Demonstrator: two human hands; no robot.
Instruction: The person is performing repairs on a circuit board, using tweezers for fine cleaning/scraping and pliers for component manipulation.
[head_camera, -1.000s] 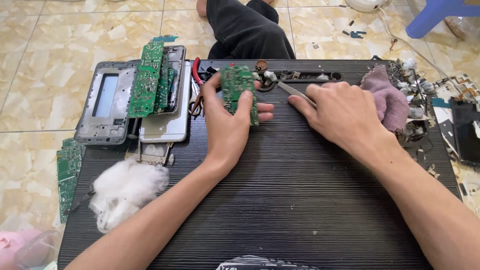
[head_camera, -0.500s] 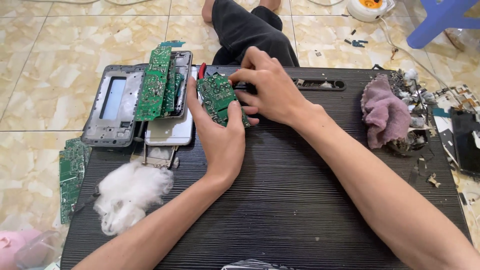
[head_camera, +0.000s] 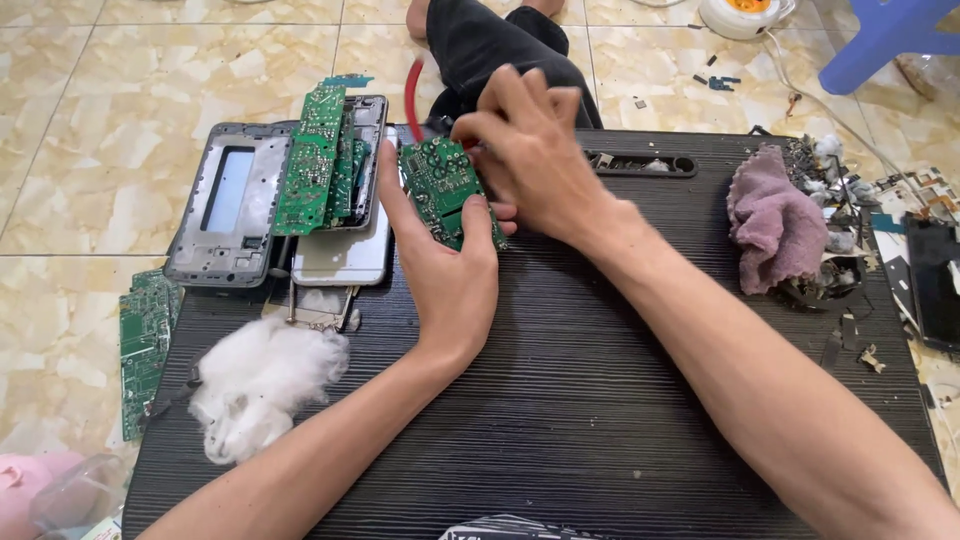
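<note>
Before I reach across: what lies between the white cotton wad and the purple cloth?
Head view: the left hand's forearm and right forearm cross the ribbed black board.

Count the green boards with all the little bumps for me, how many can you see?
3 for sure: one in the left hand, one long board on the grey frames, one at the black mat's left edge. More may hide beneath the long one.

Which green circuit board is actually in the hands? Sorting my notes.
The small green circuit board, gripped by the left hand; the long boards lie on phone frames.
</note>
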